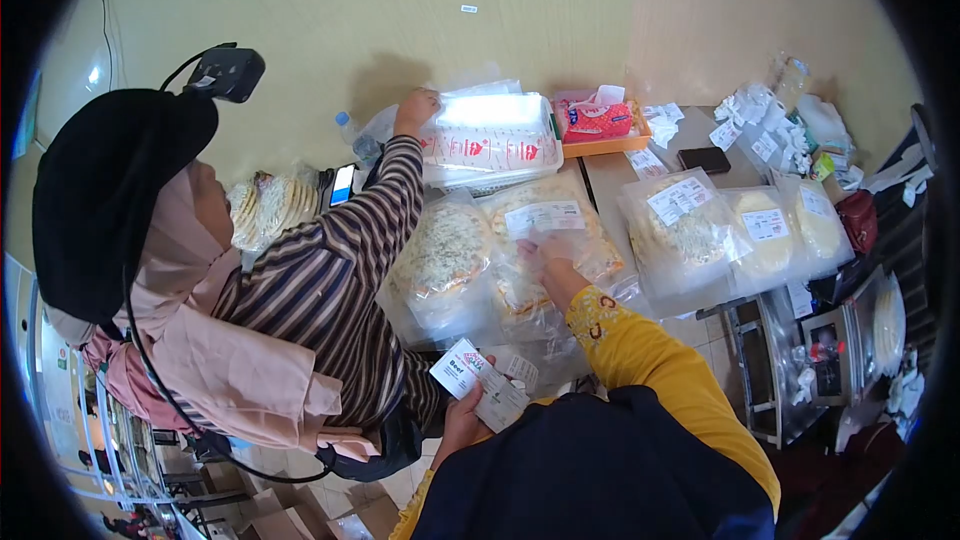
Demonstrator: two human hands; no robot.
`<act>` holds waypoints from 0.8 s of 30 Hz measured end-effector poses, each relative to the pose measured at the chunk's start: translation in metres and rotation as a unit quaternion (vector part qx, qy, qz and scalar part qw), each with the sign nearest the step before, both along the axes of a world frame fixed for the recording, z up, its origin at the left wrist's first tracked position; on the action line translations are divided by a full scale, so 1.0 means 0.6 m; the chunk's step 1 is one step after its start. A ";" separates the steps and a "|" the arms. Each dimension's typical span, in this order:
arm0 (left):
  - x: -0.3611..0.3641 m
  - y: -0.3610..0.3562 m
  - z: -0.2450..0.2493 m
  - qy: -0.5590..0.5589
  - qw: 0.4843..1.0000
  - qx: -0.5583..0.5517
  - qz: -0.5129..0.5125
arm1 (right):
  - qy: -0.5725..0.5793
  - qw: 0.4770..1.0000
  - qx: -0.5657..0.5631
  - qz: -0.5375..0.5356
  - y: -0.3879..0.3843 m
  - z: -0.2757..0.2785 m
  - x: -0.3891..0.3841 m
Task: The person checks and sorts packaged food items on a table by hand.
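Note:
My left hand (pixel 462 422) is closed around a stack of printed label stickers (pixel 484 386); the top one reads "Beef". Over the table, my right hand (pixel 548 254) rests its fingers, apart, near the lower edge of a white label (pixel 543 219). That label is on a clear plastic bag of round, flat topped breads, like pizzas (pixel 590 256). Just left of it lies another clear bag of similar breads (pixel 440 252), with a pale crumbly topping. A bare label backing (pixel 518 368) shows behind the stickers in my left hand.
On the left, a co-worker in a striped sleeve (pixel 385 202) reaches to a white tray of printed packaging (pixel 487 148). Labelled bags (pixel 682 232) lie on the right, near a dark phone (pixel 704 160), a tissue pack (pixel 597 120) and crumpled paper (pixel 765 110).

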State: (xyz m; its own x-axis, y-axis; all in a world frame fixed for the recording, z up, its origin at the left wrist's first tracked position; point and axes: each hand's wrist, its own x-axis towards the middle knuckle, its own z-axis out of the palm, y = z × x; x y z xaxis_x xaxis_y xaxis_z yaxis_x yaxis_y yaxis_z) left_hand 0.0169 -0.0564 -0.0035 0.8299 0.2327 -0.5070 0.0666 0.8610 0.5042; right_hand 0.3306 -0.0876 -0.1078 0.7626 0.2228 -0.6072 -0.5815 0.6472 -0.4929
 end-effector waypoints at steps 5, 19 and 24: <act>-0.008 0.004 -0.009 -0.003 1.000 -0.009 -0.001 | -0.040 0.993 -0.045 0.105 -0.002 0.018 0.002; -0.016 0.017 -0.006 -0.009 1.000 -0.021 0.015 | -0.109 0.979 -0.035 0.168 -0.213 0.067 -0.115; -0.008 0.011 0.026 -0.003 1.000 -0.004 -0.001 | -0.215 0.915 -0.340 -0.007 -0.271 0.032 -0.072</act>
